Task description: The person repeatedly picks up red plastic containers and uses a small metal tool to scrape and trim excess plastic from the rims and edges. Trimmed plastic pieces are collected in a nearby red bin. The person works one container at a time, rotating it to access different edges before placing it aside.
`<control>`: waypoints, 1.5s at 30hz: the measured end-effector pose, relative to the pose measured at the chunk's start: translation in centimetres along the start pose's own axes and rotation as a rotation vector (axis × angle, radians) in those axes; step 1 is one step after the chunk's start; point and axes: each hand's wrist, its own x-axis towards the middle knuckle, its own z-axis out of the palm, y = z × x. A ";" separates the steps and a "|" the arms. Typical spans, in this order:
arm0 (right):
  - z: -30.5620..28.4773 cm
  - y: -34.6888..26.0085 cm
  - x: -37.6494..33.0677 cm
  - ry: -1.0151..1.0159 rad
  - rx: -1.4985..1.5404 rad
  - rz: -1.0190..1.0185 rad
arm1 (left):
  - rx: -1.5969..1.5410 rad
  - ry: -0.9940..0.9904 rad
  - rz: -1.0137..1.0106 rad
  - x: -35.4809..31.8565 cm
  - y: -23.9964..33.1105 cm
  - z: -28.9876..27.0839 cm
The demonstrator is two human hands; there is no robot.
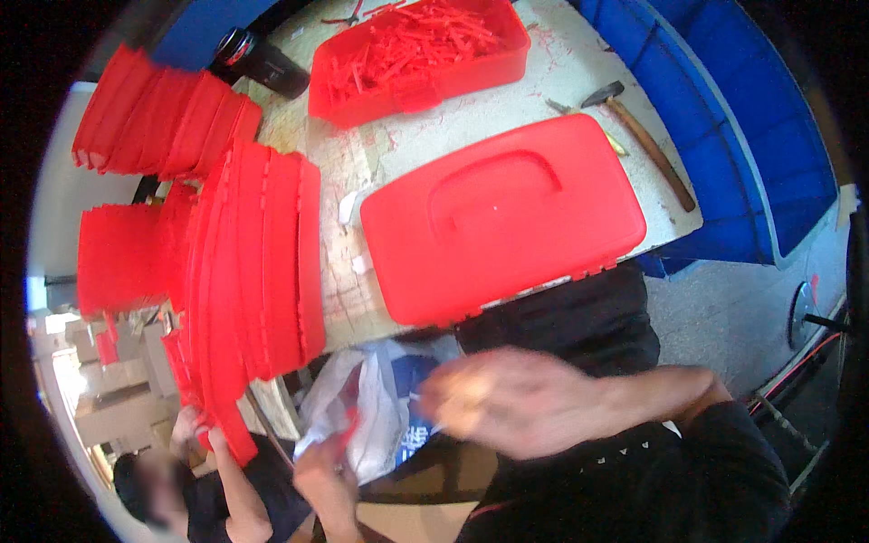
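My left hand, low in the picture, is closed round a small red plastic piece, blurred by motion. It is beside a white plastic bag with blue print that hangs below the table's front edge. My right hand is to the right of the bag, in front of my body; its fingers are smeared, so I cannot tell whether they hold anything. Beyond it a red plastic lid with a recessed handle shape lies on the worktable, its hinge edge toward me.
Behind the lid, a red box is full of thin red plastic strips. Tall stacks of red box parts crowd the left. A hammer lies at right, beside blue crates. A dark can stands far left. A co-worker's hands touch the stack.
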 end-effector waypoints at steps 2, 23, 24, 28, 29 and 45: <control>2.1 -2.0 0.4 -0.116 0.062 0.012 | -0.174 -0.215 0.191 2.1 6.5 -1.2; -10.3 17.0 6.4 -0.398 0.189 0.775 | -0.971 -0.002 0.211 32.1 12.3 11.4; -10.2 17.3 6.5 -0.472 0.256 0.848 | -1.003 0.032 0.245 32.1 12.4 11.2; -9.9 16.6 5.7 -0.663 0.202 0.706 | -1.000 0.010 0.250 32.7 13.2 10.9; -9.6 16.3 5.4 -0.679 0.143 0.617 | -0.985 0.008 0.257 32.9 13.3 10.9; -2.4 9.5 0.4 -0.135 0.043 0.943 | -1.005 -0.293 0.534 34.2 14.1 10.5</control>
